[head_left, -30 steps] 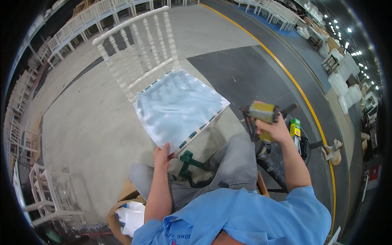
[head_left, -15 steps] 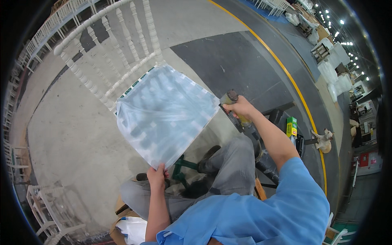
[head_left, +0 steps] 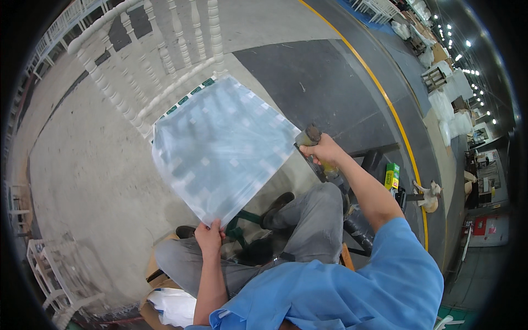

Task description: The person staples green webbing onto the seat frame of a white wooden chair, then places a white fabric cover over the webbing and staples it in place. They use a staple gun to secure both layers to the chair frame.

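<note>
A white chair with a turned spindle back (head_left: 113,93) stands before me, its back pointing to the upper left. Over its seat lies a translucent whitish-blue sheet (head_left: 220,146) with pale square patches. My left hand (head_left: 210,237) pinches the sheet's near corner between thumb and fingers. At the right corner, my right hand (head_left: 323,149) is wrapped round a staple gun (head_left: 309,135), whose nose meets the sheet's edge or sits very close to it. Most of the gun's body is hidden by that hand.
Under the seat is a green metal stand (head_left: 236,232), between my legs. A green and yellow box (head_left: 391,177) sits at my right, with a dog (head_left: 432,197) lying beyond it. An opened cardboard box with white material (head_left: 173,305) is at lower left, near another white chair (head_left: 55,278).
The sheet has fewer creases across its middle and lies tauter. Both hands keep their holds, the staple gun staying at the right corner. The whole view has shifted slightly.
</note>
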